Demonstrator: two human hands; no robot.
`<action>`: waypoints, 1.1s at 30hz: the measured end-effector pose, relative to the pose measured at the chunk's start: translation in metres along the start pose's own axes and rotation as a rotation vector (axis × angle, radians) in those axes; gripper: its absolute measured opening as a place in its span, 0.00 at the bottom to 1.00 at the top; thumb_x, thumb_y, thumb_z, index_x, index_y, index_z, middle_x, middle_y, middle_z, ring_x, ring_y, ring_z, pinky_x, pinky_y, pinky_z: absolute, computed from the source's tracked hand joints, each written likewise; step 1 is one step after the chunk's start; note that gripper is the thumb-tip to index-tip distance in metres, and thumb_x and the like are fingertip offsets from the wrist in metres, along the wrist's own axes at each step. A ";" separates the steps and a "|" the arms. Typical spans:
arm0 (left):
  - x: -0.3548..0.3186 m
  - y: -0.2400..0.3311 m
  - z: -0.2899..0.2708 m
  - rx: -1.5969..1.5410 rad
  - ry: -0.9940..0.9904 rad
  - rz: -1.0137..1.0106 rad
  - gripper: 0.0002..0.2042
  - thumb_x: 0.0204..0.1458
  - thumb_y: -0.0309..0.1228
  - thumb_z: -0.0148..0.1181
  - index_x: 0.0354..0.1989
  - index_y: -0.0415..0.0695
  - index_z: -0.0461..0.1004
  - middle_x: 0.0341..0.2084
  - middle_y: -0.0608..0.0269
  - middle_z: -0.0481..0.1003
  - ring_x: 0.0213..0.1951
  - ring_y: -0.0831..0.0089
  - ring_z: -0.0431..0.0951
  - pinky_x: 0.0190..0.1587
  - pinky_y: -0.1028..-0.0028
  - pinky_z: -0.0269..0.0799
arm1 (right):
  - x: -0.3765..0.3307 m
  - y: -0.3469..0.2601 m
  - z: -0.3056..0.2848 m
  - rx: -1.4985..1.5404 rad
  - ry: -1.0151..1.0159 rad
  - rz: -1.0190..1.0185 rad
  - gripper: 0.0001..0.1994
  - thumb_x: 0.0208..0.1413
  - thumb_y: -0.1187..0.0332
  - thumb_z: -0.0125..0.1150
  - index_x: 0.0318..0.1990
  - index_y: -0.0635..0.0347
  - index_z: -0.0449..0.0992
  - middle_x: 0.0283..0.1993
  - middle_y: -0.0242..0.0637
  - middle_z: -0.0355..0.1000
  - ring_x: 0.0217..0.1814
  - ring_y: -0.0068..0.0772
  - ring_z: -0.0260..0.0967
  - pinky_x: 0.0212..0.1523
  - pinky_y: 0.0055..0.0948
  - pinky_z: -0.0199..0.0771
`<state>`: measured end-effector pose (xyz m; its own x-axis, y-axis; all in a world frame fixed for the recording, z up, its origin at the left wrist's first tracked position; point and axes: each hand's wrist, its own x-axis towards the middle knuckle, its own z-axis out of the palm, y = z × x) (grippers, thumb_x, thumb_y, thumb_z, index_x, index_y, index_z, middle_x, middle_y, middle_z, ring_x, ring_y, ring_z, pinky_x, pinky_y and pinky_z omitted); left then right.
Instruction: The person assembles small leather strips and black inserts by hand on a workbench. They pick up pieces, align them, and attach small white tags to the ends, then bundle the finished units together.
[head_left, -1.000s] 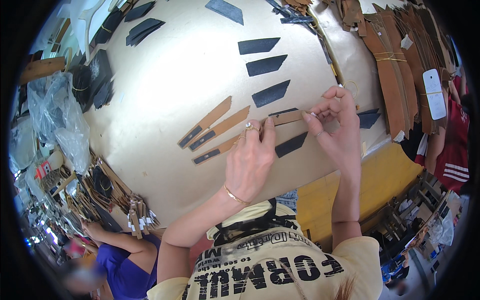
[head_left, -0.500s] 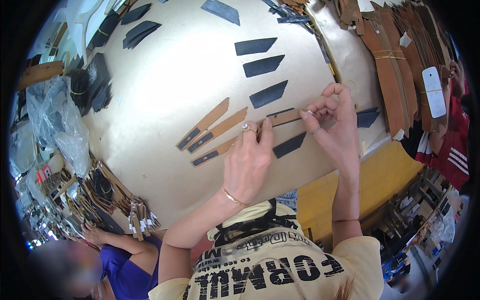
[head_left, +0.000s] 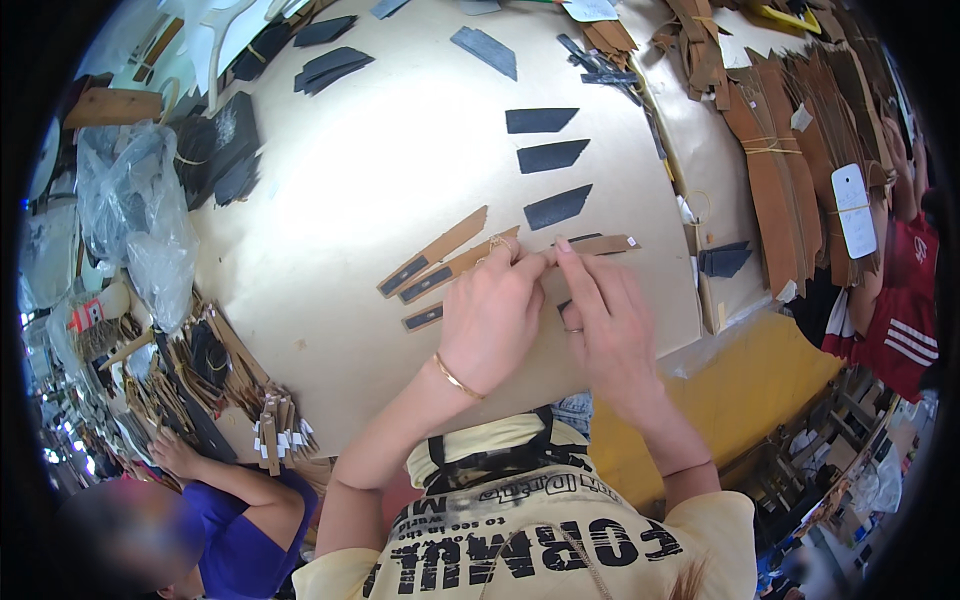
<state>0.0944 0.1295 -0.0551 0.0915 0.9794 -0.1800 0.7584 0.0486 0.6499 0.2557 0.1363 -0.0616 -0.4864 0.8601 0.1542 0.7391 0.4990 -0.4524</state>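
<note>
A brown leather-like strip [head_left: 612, 244] lies under both hands, its right end showing a small white mark and a dark edge behind it. My left hand [head_left: 492, 325] is closed, thumb and fingertips pressed on the strip's middle. Beside it, nearly touching, my right hand [head_left: 615, 325] has its fingertips down on the same strip. The strip's middle is hidden by the fingers. Just left lie brown strips [head_left: 445, 243] with black end patches, one partly covered by my left hand. A black slant-ended piece [head_left: 558, 207] lies beyond my right hand; another is mostly hidden beneath it.
More black slant-ended pieces [head_left: 541, 120] lie farther up the board [head_left: 360, 390]. Banded brown strips [head_left: 775, 170] with a white tag stand at right. Clear plastic bags [head_left: 135, 210] and bundled strips [head_left: 270, 425] line the left. A person in a purple sleeve [head_left: 250, 525] works at lower left.
My right hand has moved left from the strip's right end to beside my left hand, turning palm down. It now covers most of a black piece. The view has shifted slightly.
</note>
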 end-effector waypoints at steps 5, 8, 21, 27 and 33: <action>0.001 0.000 -0.007 -0.414 0.099 -0.061 0.14 0.54 0.23 0.57 0.49 0.40 0.73 0.35 0.53 0.79 0.35 0.59 0.81 0.33 0.64 0.75 | 0.011 -0.005 0.005 0.195 0.013 0.132 0.20 0.49 0.76 0.65 0.52 0.61 0.76 0.46 0.40 0.73 0.49 0.44 0.70 0.46 0.38 0.74; -0.001 0.002 0.000 -0.451 0.189 0.051 0.14 0.53 0.22 0.58 0.49 0.41 0.73 0.38 0.53 0.79 0.36 0.58 0.80 0.35 0.66 0.75 | 0.015 -0.002 0.008 0.207 0.089 0.169 0.14 0.52 0.75 0.65 0.47 0.61 0.77 0.41 0.41 0.75 0.44 0.41 0.74 0.42 0.36 0.76; -0.017 -0.017 0.034 0.383 0.303 0.295 0.20 0.45 0.26 0.62 0.51 0.47 0.77 0.59 0.57 0.68 0.58 0.62 0.68 0.56 0.62 0.62 | 0.032 0.017 -0.004 0.686 0.011 0.497 0.07 0.58 0.76 0.61 0.43 0.67 0.75 0.30 0.33 0.77 0.33 0.17 0.73 0.34 0.19 0.72; -0.014 -0.009 0.027 0.503 0.267 0.302 0.18 0.49 0.27 0.57 0.50 0.46 0.76 0.60 0.55 0.67 0.59 0.61 0.68 0.58 0.60 0.62 | 0.030 0.022 -0.002 0.713 0.014 0.512 0.08 0.57 0.78 0.61 0.43 0.67 0.75 0.30 0.31 0.76 0.34 0.17 0.72 0.35 0.18 0.71; 0.008 -0.043 -0.027 0.198 0.376 0.180 0.13 0.52 0.30 0.60 0.46 0.44 0.77 0.50 0.54 0.74 0.52 0.57 0.73 0.55 0.59 0.65 | 0.035 0.015 -0.005 0.664 0.006 0.591 0.05 0.56 0.78 0.60 0.40 0.67 0.75 0.30 0.37 0.77 0.30 0.20 0.72 0.33 0.21 0.72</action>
<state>0.0450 0.1409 -0.0645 0.0201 0.9736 0.2274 0.8638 -0.1314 0.4863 0.2528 0.1743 -0.0587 -0.1069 0.9590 -0.2623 0.4452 -0.1897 -0.8751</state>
